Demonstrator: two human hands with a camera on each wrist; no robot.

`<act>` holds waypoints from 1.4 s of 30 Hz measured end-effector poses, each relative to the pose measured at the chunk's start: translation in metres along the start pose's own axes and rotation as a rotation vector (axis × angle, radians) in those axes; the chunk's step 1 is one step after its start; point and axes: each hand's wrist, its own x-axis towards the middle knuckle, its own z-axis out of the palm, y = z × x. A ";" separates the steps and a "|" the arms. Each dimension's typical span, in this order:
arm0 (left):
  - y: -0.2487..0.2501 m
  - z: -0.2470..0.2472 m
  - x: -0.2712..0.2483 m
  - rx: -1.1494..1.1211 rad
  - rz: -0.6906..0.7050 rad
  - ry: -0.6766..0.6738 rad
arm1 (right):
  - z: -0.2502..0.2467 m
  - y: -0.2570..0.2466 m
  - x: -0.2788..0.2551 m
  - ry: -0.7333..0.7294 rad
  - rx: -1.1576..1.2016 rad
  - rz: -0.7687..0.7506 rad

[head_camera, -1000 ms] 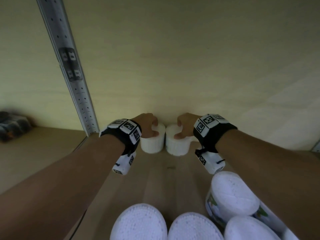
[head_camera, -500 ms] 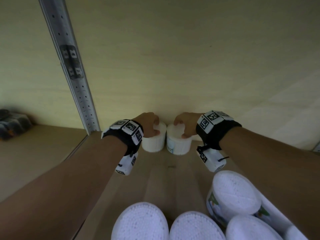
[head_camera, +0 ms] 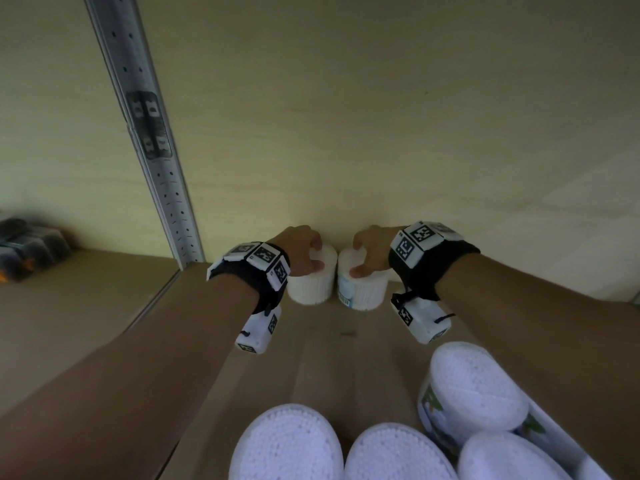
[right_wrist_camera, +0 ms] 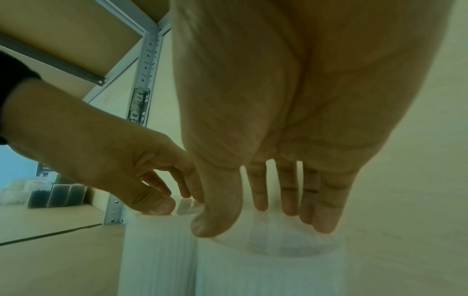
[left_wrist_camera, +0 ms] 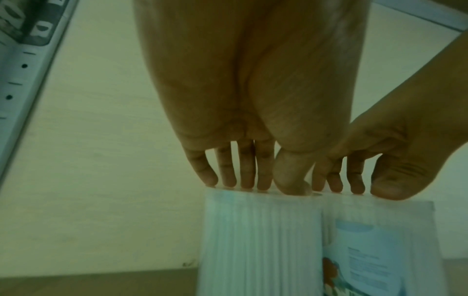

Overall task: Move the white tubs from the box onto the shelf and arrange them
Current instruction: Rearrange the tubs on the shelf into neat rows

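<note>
Two tubs [head_camera: 337,280] under hands [head_camera: 369,252], label [left_wrist_camera: 364,258] legible wrist-side

Two ribbed white tubs stand upright at the back of the wooden shelf [head_camera: 322,344], just beside each other: the left tub [head_camera: 313,284] plain-sided, the right tub [head_camera: 362,289] showing a pale blue label. More white tubs [head_camera: 287,445] with textured tops sit crowded at the near edge; whether inside a box cannot be told.

A black wrist strap [head_camera: 434,268] with white, black-patterned marker tiles [head_camera: 418,239] is worn on each bare forearm; a white, seemingly boxy unit [head_camera: 258,329] is hung beneath.
</note>
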 end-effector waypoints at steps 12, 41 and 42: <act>-0.001 0.004 0.000 -0.030 -0.005 0.004 | -0.003 0.003 -0.005 -0.049 0.047 -0.101; 0.000 0.006 -0.003 -0.055 -0.010 0.011 | -0.006 0.007 -0.002 -0.017 0.141 -0.107; 0.000 0.006 -0.002 -0.052 -0.010 0.009 | -0.004 0.006 -0.002 0.012 0.145 -0.108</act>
